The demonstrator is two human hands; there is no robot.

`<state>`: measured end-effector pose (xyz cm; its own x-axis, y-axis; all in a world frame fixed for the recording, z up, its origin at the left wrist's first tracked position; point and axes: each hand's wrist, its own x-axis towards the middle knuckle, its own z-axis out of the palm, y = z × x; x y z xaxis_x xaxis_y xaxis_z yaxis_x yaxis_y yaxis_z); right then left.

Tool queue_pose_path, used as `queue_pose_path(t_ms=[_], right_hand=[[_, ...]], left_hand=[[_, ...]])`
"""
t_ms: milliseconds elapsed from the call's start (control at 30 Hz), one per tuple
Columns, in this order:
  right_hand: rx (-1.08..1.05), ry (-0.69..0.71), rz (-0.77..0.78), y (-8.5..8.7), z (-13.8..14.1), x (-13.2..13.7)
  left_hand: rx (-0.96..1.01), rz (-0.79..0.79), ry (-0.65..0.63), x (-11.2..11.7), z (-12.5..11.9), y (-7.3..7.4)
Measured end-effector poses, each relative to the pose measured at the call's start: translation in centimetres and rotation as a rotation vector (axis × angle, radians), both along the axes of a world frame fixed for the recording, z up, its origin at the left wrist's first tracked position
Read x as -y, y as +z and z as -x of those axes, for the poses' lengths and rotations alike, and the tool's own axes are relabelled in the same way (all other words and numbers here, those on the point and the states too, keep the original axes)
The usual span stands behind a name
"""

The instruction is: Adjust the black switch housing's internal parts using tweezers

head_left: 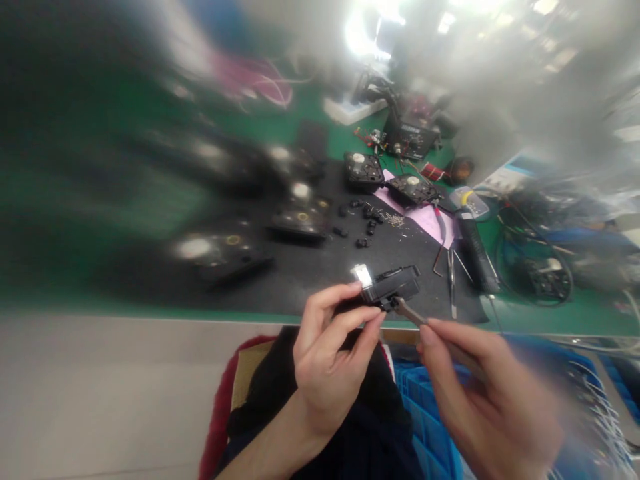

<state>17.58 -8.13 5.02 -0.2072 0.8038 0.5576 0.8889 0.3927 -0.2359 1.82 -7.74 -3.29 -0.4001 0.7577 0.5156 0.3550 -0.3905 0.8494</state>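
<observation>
My left hand (330,353) pinches a small black plastic part (393,285) with a shiny metal tab at its left end, held up over the front edge of the bench. My right hand (480,393) grips a thin metal tool (409,312), likely tweezers or a small driver, whose tip touches the underside of the black part. Both hands are closed around what they hold. The right hand is partly blurred.
A black mat (320,267) on the green bench carries several black housings (364,170), small loose black pieces (363,223) and screws on pink paper (425,220). A black electric screwdriver (475,250), tweezers (453,280), a soldering station (410,137) and cables lie at right. A blue bin (425,413) sits below.
</observation>
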Motion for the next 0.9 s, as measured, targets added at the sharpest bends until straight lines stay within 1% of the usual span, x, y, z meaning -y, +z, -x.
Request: queue_pose_path(t_ms=[100,167,300,433,600,700,833,900], right_hand=[[0.02,0.011,0.01,1.1,0.5,-1.4],[0.025,0.057,0.022,1.5,0.6,-1.8],[0.063,0.172,0.079,1.8,0.2,-1.8],[0.093,0.202,0.126,2.1,-0.4,-1.7],[0.113,0.207,0.157,2.5,0.0,-2.1],[0.083,0.197,0.128,1.7,0.1,-1.4],[0.046,0.218,0.128,-0.8,-0.4,0.4],[0.029,0.213,0.129,-1.8,-0.7,1.0]], left_hand=[[-0.011,-0.005,-0.01,-0.1,0.1,-0.1],[-0.02,-0.009,-0.012,-0.2,0.2,-0.1],[-0.015,-0.008,-0.018,-0.2,0.2,0.0],[0.005,-0.017,-0.031,-0.1,0.2,-0.1],[-0.003,-0.008,-0.037,0.0,0.3,-0.3],[-0.017,-0.007,-0.037,0.0,0.4,-0.3],[-0.021,0.003,-0.033,-0.1,0.5,-0.2],[-0.022,0.012,-0.032,0.0,0.5,-0.1]])
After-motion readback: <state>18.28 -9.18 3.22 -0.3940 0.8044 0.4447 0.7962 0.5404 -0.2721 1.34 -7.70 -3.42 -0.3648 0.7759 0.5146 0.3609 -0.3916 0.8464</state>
